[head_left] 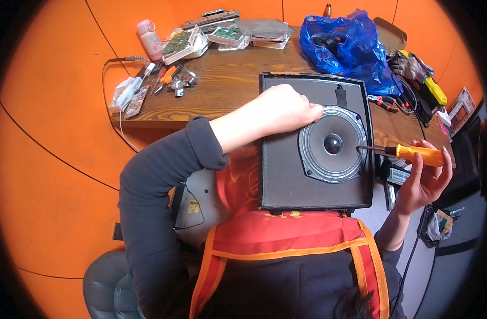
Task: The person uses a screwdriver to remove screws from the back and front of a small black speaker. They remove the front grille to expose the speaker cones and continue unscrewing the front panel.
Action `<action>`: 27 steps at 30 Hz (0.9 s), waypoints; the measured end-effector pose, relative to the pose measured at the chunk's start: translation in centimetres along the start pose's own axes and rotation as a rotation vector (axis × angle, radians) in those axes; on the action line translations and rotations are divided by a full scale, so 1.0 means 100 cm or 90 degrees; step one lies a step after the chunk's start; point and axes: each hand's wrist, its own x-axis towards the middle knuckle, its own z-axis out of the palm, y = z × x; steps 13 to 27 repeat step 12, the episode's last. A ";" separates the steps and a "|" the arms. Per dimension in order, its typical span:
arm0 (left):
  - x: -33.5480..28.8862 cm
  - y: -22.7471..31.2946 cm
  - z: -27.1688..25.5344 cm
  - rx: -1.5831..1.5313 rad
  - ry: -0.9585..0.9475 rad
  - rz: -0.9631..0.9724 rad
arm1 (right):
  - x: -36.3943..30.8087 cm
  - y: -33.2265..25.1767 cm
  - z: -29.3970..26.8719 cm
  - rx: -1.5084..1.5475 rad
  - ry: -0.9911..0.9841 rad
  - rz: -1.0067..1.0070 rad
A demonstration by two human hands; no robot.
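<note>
A black speaker box (279, 175) rests upright against my lap at the table's near edge, its front toward me. A round speaker driver (319, 150) with a silvery rim and a shiny dark centre cap is set in its face. My left hand (286, 109) is closed at the upper left of the driver's rim; whatever its fingers pinch is hidden. In my right hand (423, 183) is a screwdriver (421, 155) with a yellow handle, held level by the fingertips. Its shaft points left, and the tip appears over the driver's right side; contact cannot be made out.
On the wooden table (222, 80) are a blue plastic bag (355, 53), green circuit boards (182, 45) in trays, and a pink bottle (149, 40). Red-handled pliers (384, 103) and work gloves (411, 66) lie at right. A padded dark chair (113, 282) stands lower left.
</note>
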 end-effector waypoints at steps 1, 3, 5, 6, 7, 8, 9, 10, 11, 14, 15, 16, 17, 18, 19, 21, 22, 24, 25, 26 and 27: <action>0.000 -0.001 -0.001 -0.027 -0.001 0.001 | 0.001 -0.001 0.000 -0.003 0.000 -0.002; -0.001 -0.002 -0.003 -0.051 -0.003 0.000 | 0.001 -0.002 0.000 -0.012 0.000 -0.006; -0.005 -0.002 -0.006 -0.043 -0.016 -0.007 | 0.002 -0.003 0.001 0.008 0.004 0.002; -0.009 -0.004 -0.009 -0.034 -0.009 -0.001 | 0.002 -0.004 0.001 0.014 0.007 0.005; -0.009 -0.004 -0.010 -0.037 -0.038 -0.009 | 0.002 -0.004 0.002 0.027 0.000 0.011; -0.008 -0.004 -0.010 -0.031 -0.034 0.002 | 0.002 -0.004 0.002 0.024 -0.004 0.009; -0.007 -0.005 -0.011 -0.033 -0.016 0.016 | 0.002 -0.004 0.002 0.038 -0.014 0.008; -0.005 -0.005 -0.011 -0.025 -0.045 0.006 | 0.003 -0.005 0.002 0.037 -0.015 0.004; -0.004 -0.006 -0.010 -0.027 -0.045 0.003 | 0.002 -0.006 0.003 0.023 -0.009 0.020; -0.002 -0.006 -0.010 -0.036 -0.079 -0.011 | 0.003 -0.008 0.003 0.030 -0.007 0.019; -0.002 -0.006 -0.010 -0.036 -0.079 -0.011 | 0.003 -0.008 0.003 0.030 -0.007 0.019; -0.002 -0.006 -0.010 -0.036 -0.079 -0.011 | 0.003 -0.008 0.003 0.030 -0.007 0.019; -0.002 -0.006 -0.010 -0.036 -0.079 -0.011 | 0.003 -0.008 0.003 0.030 -0.007 0.019; -0.002 -0.006 -0.010 -0.036 -0.079 -0.011 | 0.003 -0.008 0.003 0.030 -0.007 0.019; -0.002 -0.006 -0.010 -0.036 -0.079 -0.011 | 0.003 -0.008 0.003 0.030 -0.007 0.019; -0.002 -0.006 -0.010 -0.036 -0.079 -0.011 | 0.003 -0.008 0.003 0.030 -0.007 0.019; -0.002 -0.006 -0.010 -0.036 -0.079 -0.011 | 0.003 -0.008 0.003 0.030 -0.007 0.019; -0.002 -0.006 -0.010 -0.036 -0.079 -0.011 | 0.003 -0.008 0.003 0.030 -0.007 0.019; -0.002 -0.006 -0.010 -0.036 -0.079 -0.011 | 0.003 -0.008 0.003 0.030 -0.007 0.019; -0.002 -0.006 -0.010 -0.036 -0.079 -0.011 | 0.003 -0.008 0.003 0.030 -0.007 0.019; -0.002 -0.006 -0.010 -0.036 -0.079 -0.011 | 0.003 -0.008 0.003 0.030 -0.007 0.019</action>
